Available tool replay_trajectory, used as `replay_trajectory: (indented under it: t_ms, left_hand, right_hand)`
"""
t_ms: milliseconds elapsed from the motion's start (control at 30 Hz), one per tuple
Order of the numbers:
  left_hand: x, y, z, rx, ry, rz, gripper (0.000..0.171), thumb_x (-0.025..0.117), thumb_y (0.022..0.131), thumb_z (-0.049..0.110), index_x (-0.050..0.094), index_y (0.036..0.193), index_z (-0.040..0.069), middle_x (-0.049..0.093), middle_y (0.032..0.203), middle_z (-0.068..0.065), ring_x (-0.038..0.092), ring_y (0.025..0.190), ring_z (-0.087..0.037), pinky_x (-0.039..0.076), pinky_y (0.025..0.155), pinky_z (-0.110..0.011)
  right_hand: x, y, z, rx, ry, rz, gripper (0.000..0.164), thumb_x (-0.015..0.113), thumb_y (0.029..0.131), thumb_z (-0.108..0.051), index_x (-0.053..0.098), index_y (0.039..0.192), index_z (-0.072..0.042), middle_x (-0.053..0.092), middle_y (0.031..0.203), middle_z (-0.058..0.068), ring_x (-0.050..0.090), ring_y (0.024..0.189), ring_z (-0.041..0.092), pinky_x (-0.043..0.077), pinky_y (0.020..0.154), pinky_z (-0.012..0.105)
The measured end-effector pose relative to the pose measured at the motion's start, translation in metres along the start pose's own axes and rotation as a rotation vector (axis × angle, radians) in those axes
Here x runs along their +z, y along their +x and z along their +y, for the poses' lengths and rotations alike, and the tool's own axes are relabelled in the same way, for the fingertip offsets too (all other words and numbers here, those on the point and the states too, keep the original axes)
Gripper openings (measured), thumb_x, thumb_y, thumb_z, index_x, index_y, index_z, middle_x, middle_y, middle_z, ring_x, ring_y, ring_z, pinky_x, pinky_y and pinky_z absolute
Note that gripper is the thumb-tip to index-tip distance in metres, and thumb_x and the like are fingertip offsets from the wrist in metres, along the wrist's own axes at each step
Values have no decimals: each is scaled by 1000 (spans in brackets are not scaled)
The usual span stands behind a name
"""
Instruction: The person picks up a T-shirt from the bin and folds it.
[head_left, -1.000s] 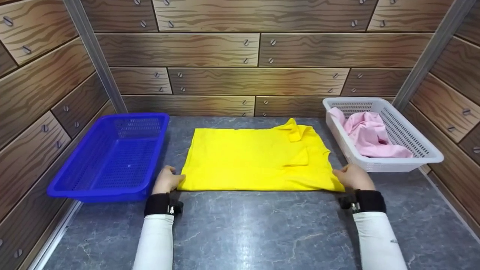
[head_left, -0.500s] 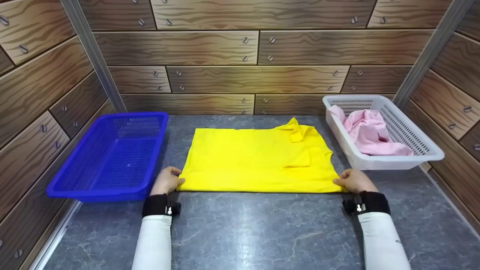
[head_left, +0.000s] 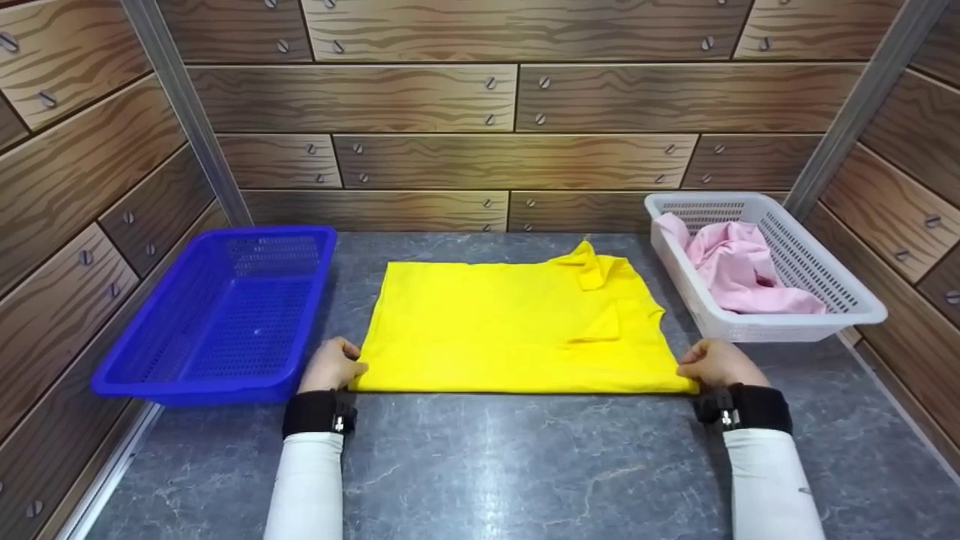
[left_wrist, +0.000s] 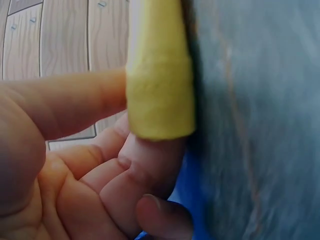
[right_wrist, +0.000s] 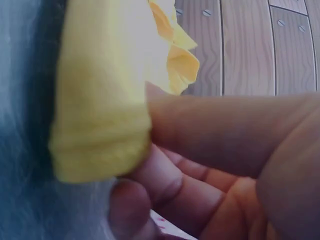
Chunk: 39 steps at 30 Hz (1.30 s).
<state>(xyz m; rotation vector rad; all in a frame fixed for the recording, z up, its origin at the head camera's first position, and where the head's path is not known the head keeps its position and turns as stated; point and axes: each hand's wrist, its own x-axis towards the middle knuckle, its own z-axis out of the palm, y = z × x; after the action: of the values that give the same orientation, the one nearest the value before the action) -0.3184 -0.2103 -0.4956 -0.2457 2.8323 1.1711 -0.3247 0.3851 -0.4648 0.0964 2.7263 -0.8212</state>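
Observation:
A yellow shirt [head_left: 480, 322] lies folded into a wide rectangle on the grey tabletop, its collar and a sleeve bunched toward the right end. My left hand [head_left: 332, 365] pinches the near left corner, with the thumb on top and fingers beneath the cloth [left_wrist: 160, 100] in the left wrist view. At the near right corner, my right hand [head_left: 720, 362] pinches the same front edge. The right wrist view shows the thumb against the layered yellow hem [right_wrist: 102, 145] and the fingers behind it. Most of the fingertips are hidden by the fabric.
To the left stands a blue plastic basket [head_left: 214, 390] with nothing in it. A white basket [head_left: 795, 326] at the right holds a crumpled pink cloth [head_left: 739, 262]. Wood-patterned walls [head_left: 427, 97] enclose the tabletop [head_left: 487, 472] at the back and sides.
The shirt's front edge has come slightly nearer, and its right corner is straighter and further right. My right hand has moved right and a little nearer, still pinching the shirt.

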Motion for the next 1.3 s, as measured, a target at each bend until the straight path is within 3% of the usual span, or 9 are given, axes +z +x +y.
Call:
replay_trajectory:
  t_ms: [233, 367, 533, 667, 833, 967, 1133, 1233, 1300]
  left_hand:
    - [-6, -5, 4, -19, 116, -71, 23, 76, 79, 4, 63, 96, -5, 67, 98, -19, 62, 89, -31, 55, 83, -43]
    - [-7, -8, 11, -26, 212, -49, 24, 74, 75, 4, 63, 96, -2, 67, 98, -18, 63, 91, -33, 55, 82, -46]
    - [0, -7, 22, 52, 183, 49, 21, 66, 90, 14, 63, 105, -2, 70, 107, -22, 65, 100, -38, 54, 86, -52]
    - [12, -4, 27, 142, 140, 31, 20, 64, 96, 15, 63, 103, -4, 70, 101, -23, 65, 88, -35, 54, 81, -47]
    - [22, -3, 25, 153, 158, 0, 16, 65, 96, 16, 63, 96, -1, 69, 96, -17, 62, 84, -29, 52, 77, -40]
    - [22, -3, 24, 147, 147, 4, 16, 65, 96, 16, 62, 96, 0, 68, 97, -17, 62, 85, -30, 52, 78, -41]
    - [21, -4, 26, 153, 152, -7, 16, 64, 96, 16, 63, 98, 0, 69, 99, -18, 62, 86, -29, 52, 78, -41]
    - [20, -5, 30, 151, 137, -10, 16, 64, 97, 16, 64, 101, 0, 68, 95, -16, 60, 79, -26, 50, 70, -36]
    - [21, -5, 33, 166, 112, 5, 15, 65, 97, 14, 65, 103, 0, 68, 93, -15, 60, 77, -25, 49, 67, -34]
  right_hand:
    - [1, -5, 1, 53, -29, -94, 21, 77, 86, -21, 65, 88, -4, 61, 77, 4, 57, 72, 20, 47, 64, 29]
    - [2, -6, -6, 36, -56, -34, 26, 77, 86, -25, 60, 83, -6, 57, 74, 2, 55, 70, 20, 44, 62, 30]
    - [16, 2, -35, -113, 47, 139, 31, 64, 99, -26, 62, 107, 4, 66, 91, 14, 60, 79, 21, 46, 67, 29]
    - [44, 13, -62, -144, 197, 82, 38, 57, 104, -22, 57, 129, 6, 70, 108, 22, 67, 76, 19, 51, 67, 29]
    - [67, 19, -77, -120, 293, 49, 44, 54, 106, -16, 48, 144, 4, 64, 123, 28, 63, 67, 16, 52, 63, 27]
    - [76, 24, -80, -289, 356, 30, 56, 53, 102, -1, 39, 156, 1, 44, 156, 28, 69, 85, 26, 47, 59, 21]
    - [75, 27, -78, -430, 362, 49, 60, 45, 99, 10, 35, 157, 1, 34, 164, 25, 53, 138, 45, 55, 89, 29]
    - [68, 26, -74, -368, 321, 158, 47, 46, 101, 6, 47, 148, 7, 48, 152, 30, 55, 133, 46, 47, 111, 47]
    - [63, 24, -71, -312, 280, 213, 40, 47, 102, 3, 53, 141, 9, 54, 143, 33, 57, 128, 47, 44, 111, 55]
